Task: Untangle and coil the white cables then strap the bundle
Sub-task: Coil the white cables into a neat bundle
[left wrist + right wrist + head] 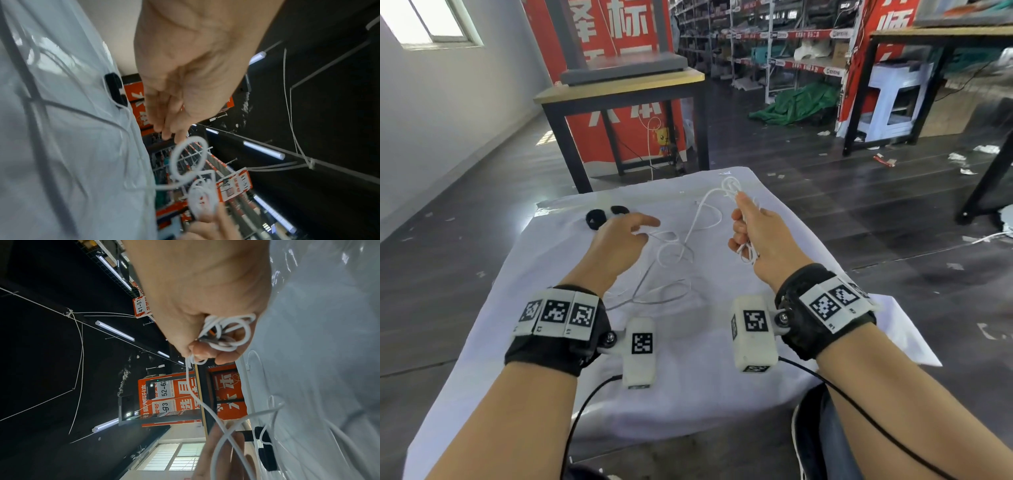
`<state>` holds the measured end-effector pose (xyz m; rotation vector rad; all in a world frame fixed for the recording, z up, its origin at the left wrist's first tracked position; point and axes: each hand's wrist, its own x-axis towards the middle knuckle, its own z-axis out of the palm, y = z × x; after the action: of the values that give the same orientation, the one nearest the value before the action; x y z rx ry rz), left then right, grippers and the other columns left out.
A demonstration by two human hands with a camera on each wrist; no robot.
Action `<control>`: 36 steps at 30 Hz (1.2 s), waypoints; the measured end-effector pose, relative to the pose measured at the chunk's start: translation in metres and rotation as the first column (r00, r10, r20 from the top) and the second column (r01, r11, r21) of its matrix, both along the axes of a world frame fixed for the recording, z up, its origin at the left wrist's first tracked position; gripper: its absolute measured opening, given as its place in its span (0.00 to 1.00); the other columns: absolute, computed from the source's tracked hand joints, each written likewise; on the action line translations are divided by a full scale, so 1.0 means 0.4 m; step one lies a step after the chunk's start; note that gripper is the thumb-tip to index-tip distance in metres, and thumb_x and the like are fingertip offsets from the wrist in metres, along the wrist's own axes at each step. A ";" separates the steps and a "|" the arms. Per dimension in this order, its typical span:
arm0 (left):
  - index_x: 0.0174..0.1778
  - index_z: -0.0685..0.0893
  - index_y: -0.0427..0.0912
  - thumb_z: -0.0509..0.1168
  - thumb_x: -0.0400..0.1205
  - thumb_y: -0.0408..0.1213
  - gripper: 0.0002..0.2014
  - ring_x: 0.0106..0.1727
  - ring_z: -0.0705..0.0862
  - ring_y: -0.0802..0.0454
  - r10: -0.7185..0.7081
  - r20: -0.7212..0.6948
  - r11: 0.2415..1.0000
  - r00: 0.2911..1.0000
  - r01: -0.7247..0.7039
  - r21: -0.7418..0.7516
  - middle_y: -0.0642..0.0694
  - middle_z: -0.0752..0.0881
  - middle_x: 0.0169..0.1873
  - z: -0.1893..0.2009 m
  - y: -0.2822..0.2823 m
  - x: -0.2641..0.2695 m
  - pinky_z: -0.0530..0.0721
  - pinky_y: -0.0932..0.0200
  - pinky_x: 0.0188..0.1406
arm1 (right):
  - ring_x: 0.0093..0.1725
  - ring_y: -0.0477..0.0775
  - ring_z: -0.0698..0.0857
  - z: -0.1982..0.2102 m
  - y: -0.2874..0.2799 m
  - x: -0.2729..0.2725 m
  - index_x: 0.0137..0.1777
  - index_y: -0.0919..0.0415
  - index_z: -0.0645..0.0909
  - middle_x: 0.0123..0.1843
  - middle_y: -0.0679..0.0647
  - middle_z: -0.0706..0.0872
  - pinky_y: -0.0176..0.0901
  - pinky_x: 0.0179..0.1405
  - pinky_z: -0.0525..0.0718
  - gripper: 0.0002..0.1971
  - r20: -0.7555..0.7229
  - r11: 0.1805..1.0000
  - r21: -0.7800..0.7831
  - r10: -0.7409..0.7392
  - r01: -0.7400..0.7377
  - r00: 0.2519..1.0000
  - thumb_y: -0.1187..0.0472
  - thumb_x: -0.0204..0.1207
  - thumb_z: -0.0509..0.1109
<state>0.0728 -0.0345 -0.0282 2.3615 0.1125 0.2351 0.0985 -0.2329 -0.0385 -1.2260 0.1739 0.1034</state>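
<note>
A white cable (690, 236) lies in loose loops on the white-covered table (688, 377) and rises to my right hand (743, 226). That hand grips a bunched coil of the cable (224, 334), with loops sticking out above and below the fist. My left hand (643, 229) hovers just left of the loose loops, fingers (174, 134) stretched out toward one cable loop (189, 159) and holding nothing. Two black straps (595, 219) lie on the cloth behind the left hand. In the left wrist view one strap (115, 87) shows.
A clear plastic sheet covers the cloth. Black cords (585, 404) trail from both wrist cameras over the near edge. Beyond the far edge stands a wooden table with a black frame (619, 89). Another table (941, 34) and shelves are at the right.
</note>
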 end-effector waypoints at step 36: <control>0.63 0.79 0.41 0.58 0.85 0.24 0.14 0.57 0.84 0.55 0.047 0.129 0.845 0.991 0.029 -0.535 0.52 0.89 0.51 0.025 -0.019 -0.011 0.79 0.61 0.65 | 0.23 0.46 0.70 0.000 -0.014 0.001 0.37 0.60 0.76 0.25 0.49 0.71 0.36 0.28 0.79 0.18 0.013 0.997 -0.046 -0.053 0.054 0.998 0.48 0.82 0.64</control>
<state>0.0685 -0.0420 -0.0184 1.7782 0.1065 0.3234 0.0989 -0.2386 -0.0385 -1.2671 0.1993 0.0457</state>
